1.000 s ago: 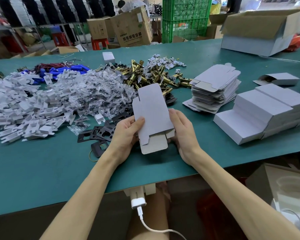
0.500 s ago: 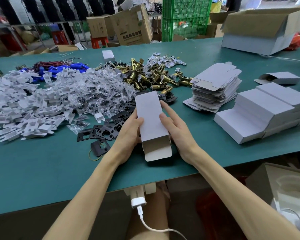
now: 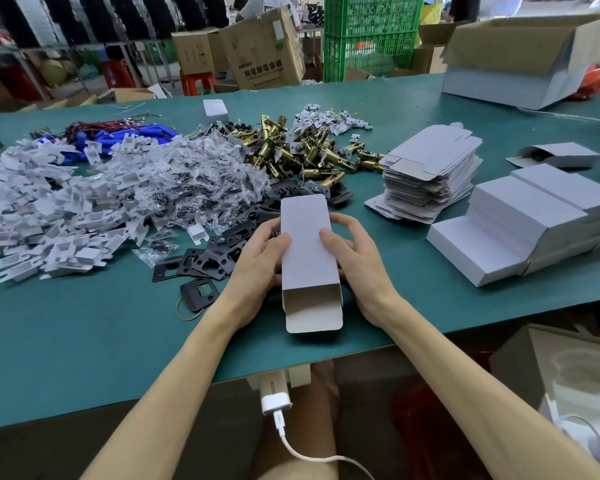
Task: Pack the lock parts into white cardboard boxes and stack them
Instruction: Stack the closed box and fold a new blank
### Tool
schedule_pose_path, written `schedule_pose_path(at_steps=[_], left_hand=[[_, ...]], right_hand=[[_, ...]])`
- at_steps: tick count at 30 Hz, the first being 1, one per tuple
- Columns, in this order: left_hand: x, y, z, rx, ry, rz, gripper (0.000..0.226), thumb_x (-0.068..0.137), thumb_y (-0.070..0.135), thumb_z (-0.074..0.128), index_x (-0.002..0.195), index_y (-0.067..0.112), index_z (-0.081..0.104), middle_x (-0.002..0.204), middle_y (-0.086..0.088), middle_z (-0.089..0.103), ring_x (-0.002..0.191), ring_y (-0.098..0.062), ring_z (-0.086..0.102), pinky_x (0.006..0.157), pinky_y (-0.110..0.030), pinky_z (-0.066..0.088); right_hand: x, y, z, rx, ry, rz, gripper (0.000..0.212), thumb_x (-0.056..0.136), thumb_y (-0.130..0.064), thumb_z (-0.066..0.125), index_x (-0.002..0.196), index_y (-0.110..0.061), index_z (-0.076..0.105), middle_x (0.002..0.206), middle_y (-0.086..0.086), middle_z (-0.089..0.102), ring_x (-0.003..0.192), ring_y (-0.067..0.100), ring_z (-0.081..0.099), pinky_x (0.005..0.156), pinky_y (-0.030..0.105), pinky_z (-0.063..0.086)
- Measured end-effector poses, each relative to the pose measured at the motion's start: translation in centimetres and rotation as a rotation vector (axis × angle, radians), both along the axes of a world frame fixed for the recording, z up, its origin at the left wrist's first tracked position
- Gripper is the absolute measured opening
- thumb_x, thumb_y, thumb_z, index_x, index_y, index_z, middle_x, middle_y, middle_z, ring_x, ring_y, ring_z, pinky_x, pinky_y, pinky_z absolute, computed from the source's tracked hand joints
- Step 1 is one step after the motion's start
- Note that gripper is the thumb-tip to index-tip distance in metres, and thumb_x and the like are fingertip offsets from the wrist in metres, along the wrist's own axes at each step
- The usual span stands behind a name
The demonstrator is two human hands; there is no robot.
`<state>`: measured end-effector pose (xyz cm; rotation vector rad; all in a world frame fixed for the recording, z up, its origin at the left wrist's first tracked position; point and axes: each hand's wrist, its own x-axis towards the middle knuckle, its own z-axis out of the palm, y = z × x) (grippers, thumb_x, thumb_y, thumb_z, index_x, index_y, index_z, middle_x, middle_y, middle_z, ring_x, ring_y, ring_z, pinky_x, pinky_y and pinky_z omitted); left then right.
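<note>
A white cardboard box (image 3: 307,251) is held above the green table (image 3: 84,341), formed into a tube with its near end open and the flap hanging toward me. My left hand (image 3: 257,265) grips its left side, thumb on top. My right hand (image 3: 354,261) grips the right side the same way. Behind it lie black lock plates (image 3: 205,261), brass latch bolts (image 3: 291,154), bagged screws (image 3: 194,181) and white plastic parts (image 3: 39,216). Flat box blanks (image 3: 430,174) are piled to the right. Closed white boxes (image 3: 520,223) sit stacked at the far right.
A large open carton (image 3: 520,53) stands at the back right. Blue parts with red wires (image 3: 118,133) lie at the back left. One small open box (image 3: 558,155) rests behind the stack. A charger and white cable (image 3: 278,410) hang below the table's near edge.
The flat blank has been squared up into a box shape. Both hands shifted to grip its sides, and it now points straight away from me.
</note>
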<state>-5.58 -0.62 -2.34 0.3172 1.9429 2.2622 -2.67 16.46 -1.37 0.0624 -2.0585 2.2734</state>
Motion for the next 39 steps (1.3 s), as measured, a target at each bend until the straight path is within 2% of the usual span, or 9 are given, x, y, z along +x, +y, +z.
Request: schedule_pose_path(at_steps=[6, 12, 14, 17, 20, 24, 28, 33, 39], left_hand=[[0.05, -0.04, -0.1, -0.011, -0.026, 0.04, 0.031, 0.1, 0.04, 0.059, 0.119, 0.015, 0.064, 0.107, -0.007, 0.076, 0.091, -0.02, 0.074, 0.07, -0.035, 0.061], [-0.16, -0.08, -0.24, -0.022, -0.053, 0.091, 0.027, 0.109, 0.032, 0.053, 0.101, 0.008, 0.063, 0.093, -0.011, 0.072, 0.077, -0.02, 0.072, 0.062, -0.032, 0.058], [-0.24, -0.14, -0.34, -0.016, -0.028, 0.097, 0.019, 0.109, 0.028, 0.055, 0.114, 0.011, 0.06, 0.093, -0.009, 0.074, 0.077, -0.018, 0.073, 0.06, -0.031, 0.059], [-0.28, -0.17, -0.3, 0.004, 0.004, 0.082, 0.029, 0.109, 0.023, 0.054, 0.138, 0.027, 0.056, 0.101, -0.018, 0.075, 0.082, -0.025, 0.072, 0.068, -0.041, 0.059], [-0.15, -0.19, -0.13, 0.0, 0.033, 0.04, 0.029, 0.111, 0.021, 0.05, 0.133, 0.028, 0.067, 0.107, -0.018, 0.071, 0.087, -0.029, 0.066, 0.079, -0.047, 0.053], [0.15, 0.02, 0.11, -0.054, 0.017, 0.014, 0.029, 0.109, 0.024, 0.055, 0.135, 0.021, 0.067, 0.118, -0.013, 0.074, 0.092, -0.018, 0.069, 0.072, -0.032, 0.06], [0.2, 0.14, -0.06, -0.097, 0.048, -0.02, 0.027, 0.107, 0.027, 0.059, 0.127, 0.015, 0.071, 0.116, -0.02, 0.073, 0.088, -0.014, 0.069, 0.065, -0.023, 0.056], [0.23, 0.14, 0.08, -0.087, 0.059, -0.049, 0.03, 0.103, 0.038, 0.061, 0.121, 0.019, 0.075, 0.105, -0.01, 0.076, 0.09, -0.014, 0.071, 0.065, -0.023, 0.056], [0.26, 0.16, 0.15, 0.004, 0.017, -0.01, 0.038, 0.096, 0.037, 0.071, 0.117, 0.005, 0.072, 0.098, -0.007, 0.075, 0.088, -0.017, 0.071, 0.071, -0.027, 0.059]], right_hand=[[0.01, -0.02, -0.21, -0.018, -0.012, -0.019, 0.026, 0.102, -0.032, 0.061, 0.121, -0.015, 0.055, 0.093, 0.027, 0.071, 0.077, 0.032, 0.061, 0.07, 0.046, 0.046], [0.07, 0.06, -0.28, -0.019, -0.021, 0.013, 0.03, 0.1, -0.03, 0.065, 0.106, -0.001, 0.057, 0.081, 0.021, 0.06, 0.072, 0.032, 0.048, 0.057, 0.033, 0.034], [0.18, 0.07, -0.17, -0.02, -0.018, 0.01, 0.033, 0.099, -0.029, 0.066, 0.105, 0.001, 0.056, 0.079, 0.023, 0.059, 0.07, 0.031, 0.047, 0.054, 0.031, 0.033], [0.28, 0.08, 0.01, -0.008, -0.012, -0.001, 0.036, 0.097, -0.03, 0.069, 0.104, 0.003, 0.055, 0.076, 0.023, 0.06, 0.066, 0.031, 0.046, 0.048, 0.029, 0.033], [0.4, 0.03, 0.1, -0.028, -0.015, -0.006, 0.035, 0.096, -0.031, 0.069, 0.104, 0.001, 0.058, 0.08, 0.027, 0.061, 0.069, 0.033, 0.049, 0.055, 0.035, 0.035], [0.51, 0.09, 0.18, -0.066, -0.033, -0.02, 0.028, 0.097, -0.03, 0.069, 0.104, -0.003, 0.062, 0.084, 0.02, 0.067, 0.073, 0.032, 0.058, 0.068, 0.044, 0.041], [0.48, 0.21, 0.13, -0.087, -0.028, -0.025, 0.028, 0.097, -0.027, 0.069, 0.106, -0.002, 0.064, 0.081, 0.011, 0.07, 0.072, 0.024, 0.064, 0.065, 0.036, 0.05], [0.45, 0.2, 0.2, -0.146, -0.043, -0.023, 0.038, 0.095, -0.029, 0.071, 0.115, 0.0, 0.058, 0.081, 0.008, 0.072, 0.07, 0.022, 0.066, 0.059, 0.031, 0.054], [0.41, 0.31, 0.46, -0.144, -0.049, -0.051, 0.061, 0.079, -0.05, 0.074, 0.116, -0.005, 0.056, 0.081, 0.002, 0.072, 0.071, 0.017, 0.068, 0.059, 0.028, 0.055]])
